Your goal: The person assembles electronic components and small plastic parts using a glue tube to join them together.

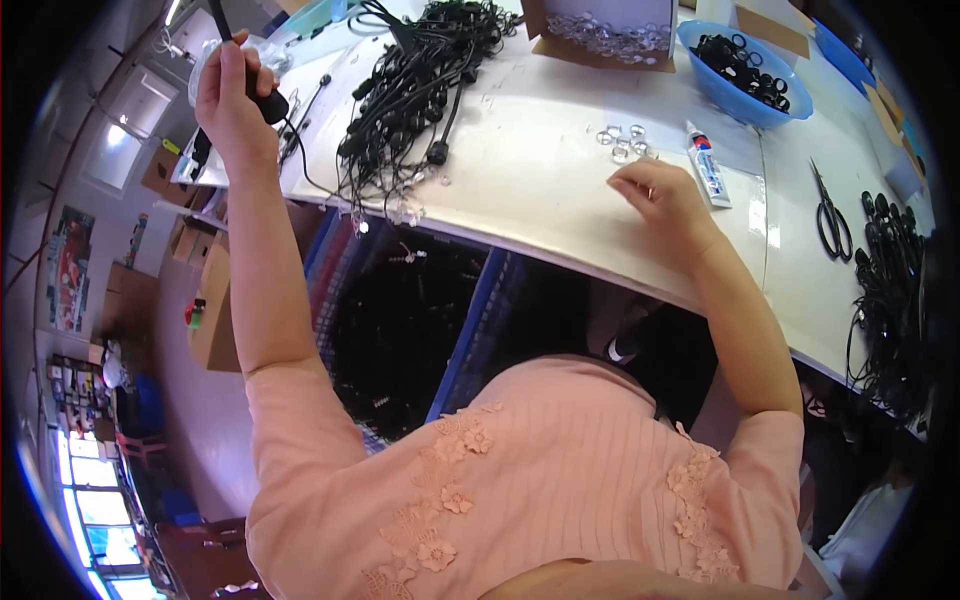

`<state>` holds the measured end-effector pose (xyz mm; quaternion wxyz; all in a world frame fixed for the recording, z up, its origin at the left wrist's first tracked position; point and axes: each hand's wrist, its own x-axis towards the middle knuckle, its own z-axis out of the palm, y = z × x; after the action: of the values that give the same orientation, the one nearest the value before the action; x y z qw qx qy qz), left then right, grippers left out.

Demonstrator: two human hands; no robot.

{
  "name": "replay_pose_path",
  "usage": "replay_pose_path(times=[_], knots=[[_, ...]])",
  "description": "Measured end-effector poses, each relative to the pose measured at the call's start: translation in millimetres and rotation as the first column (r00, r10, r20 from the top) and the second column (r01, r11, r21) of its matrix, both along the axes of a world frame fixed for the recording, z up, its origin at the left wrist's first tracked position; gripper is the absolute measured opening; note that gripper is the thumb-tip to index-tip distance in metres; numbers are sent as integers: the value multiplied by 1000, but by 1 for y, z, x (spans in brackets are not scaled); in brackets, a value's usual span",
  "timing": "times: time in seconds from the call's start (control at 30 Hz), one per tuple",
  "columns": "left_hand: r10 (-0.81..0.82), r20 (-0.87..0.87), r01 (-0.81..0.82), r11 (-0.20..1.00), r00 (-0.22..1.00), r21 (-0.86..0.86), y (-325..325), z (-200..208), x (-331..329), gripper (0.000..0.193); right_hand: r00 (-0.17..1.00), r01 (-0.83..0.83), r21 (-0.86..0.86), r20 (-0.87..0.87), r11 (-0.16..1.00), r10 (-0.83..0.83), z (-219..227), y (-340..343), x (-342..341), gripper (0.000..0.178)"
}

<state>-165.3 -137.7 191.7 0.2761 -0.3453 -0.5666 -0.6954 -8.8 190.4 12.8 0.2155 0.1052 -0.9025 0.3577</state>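
Raised at the far left, my left hand (232,105) is wrapped round a black rod-like piece (258,92) with a rounded lower end. A thin black cord trails from that end toward the bundle of black cables (410,95) on the table. My right hand (665,195) hovers over or rests on the white table near its front edge. Its thumb and fingers are pinched together, and whatever they hold, if anything, is too small to make out. Just beyond those fingertips lie several clear round lens-like pieces (622,142). A white, blue and red tube (708,165) lies to their right.
At the back stands an open cardboard box (555,48) of clear pieces, beside a blue bowl (715,85) of black rings. Black scissors (832,215) and more black cables (885,270) lie right. Below the table edge, a blue crate (468,335) holds dark items.
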Motion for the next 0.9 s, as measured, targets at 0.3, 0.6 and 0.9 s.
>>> replay_pose_path(times=[0.3,0.6,0.9], knots=[[-230,-194,26,705,954,-709,33,-48,94,13,930,-361,-641,-303,678,208,67,-13,55,40],[-274,-585,-214,747,763,-630,96,-115,131,18,994,83,-109,-68,991,-90,8,-40,111,15],[-712,540,566,694,449,444,121,-185,153,67,900,279,-898,368,339,235,-48,-44,139,16]])
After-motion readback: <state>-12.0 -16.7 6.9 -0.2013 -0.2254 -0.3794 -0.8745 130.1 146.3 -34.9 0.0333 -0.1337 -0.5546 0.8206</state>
